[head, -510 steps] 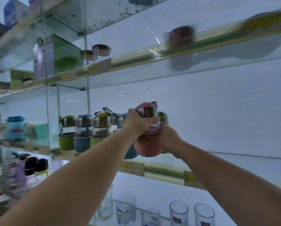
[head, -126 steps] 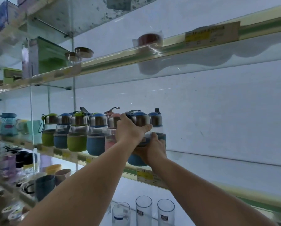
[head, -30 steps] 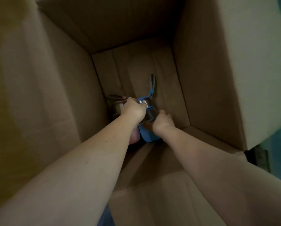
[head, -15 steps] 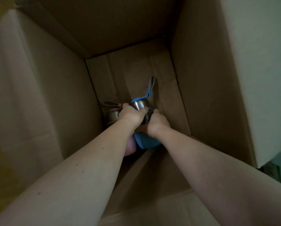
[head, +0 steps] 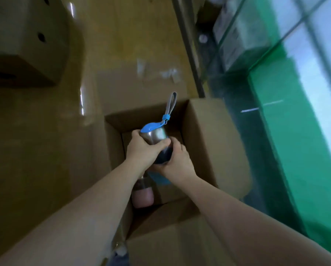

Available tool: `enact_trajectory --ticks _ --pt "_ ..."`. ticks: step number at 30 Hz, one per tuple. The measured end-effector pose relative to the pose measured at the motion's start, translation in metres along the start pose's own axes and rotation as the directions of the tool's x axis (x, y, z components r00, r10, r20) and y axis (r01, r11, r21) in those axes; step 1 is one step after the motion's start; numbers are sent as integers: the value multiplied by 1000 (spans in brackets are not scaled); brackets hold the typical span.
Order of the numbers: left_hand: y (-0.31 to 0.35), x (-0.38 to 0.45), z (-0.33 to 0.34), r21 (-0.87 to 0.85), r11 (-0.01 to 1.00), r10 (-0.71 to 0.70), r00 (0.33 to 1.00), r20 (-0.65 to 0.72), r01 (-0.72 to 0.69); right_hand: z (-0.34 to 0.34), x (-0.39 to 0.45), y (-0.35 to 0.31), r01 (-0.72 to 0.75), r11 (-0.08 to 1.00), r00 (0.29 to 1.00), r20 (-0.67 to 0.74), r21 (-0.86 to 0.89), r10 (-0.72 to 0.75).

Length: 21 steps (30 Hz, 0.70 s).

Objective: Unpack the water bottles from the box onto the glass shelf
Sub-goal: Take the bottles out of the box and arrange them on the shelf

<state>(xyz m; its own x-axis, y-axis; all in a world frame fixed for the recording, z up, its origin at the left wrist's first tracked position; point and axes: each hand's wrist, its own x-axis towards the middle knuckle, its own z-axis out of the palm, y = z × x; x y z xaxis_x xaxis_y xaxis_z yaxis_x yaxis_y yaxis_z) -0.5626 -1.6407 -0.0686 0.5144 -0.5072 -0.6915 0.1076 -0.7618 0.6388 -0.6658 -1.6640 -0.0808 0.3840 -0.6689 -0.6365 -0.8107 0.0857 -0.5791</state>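
I hold a blue water bottle (head: 155, 133) with a steel cap, blue lid and grey strap above the open cardboard box (head: 205, 143). My left hand (head: 143, 150) grips its steel cap from the left. Lower down, my right hand (head: 177, 163) grips the bottle's dark middle and blue sleeve. A pink water bottle (head: 142, 196) shows under my left forearm; what holds it is hidden. The glass shelf (head: 243, 41) runs along the upper right, blurred.
A second cardboard box (head: 24, 41) with round holes stands at the upper left on the yellow-brown floor (head: 122, 45). A green panel (head: 287, 131) and a bright white wall fill the right side. A box flap (head: 170, 244) lies near me.
Both hands have lifted the blue bottle from the bottom of the box up to its opening. The view has swung from inside the box to the floor and shelf base.
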Motion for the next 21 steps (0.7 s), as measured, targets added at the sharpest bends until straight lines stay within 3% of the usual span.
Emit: enact_trajectory --ticks 5,10,16,21 --pt "114 -77 -60 -50 980 189 980 -62 -192 -79 -54 -101 164 986 981 -99 -28 -166" --pt "224 -168 -121 -46 916 388 909 -151 -399 -158 -125 -202 338 941 920 -205 -13 -334" --pt "333 -293 -185 -7 790 595 770 -230 -612 -243 -230 -303 516 852 827 -313 94 -466" --pt "411 -404 -234 77 622 768 587 -257 -779 -306 -332 -380 633 771 720 -422 75 -550"
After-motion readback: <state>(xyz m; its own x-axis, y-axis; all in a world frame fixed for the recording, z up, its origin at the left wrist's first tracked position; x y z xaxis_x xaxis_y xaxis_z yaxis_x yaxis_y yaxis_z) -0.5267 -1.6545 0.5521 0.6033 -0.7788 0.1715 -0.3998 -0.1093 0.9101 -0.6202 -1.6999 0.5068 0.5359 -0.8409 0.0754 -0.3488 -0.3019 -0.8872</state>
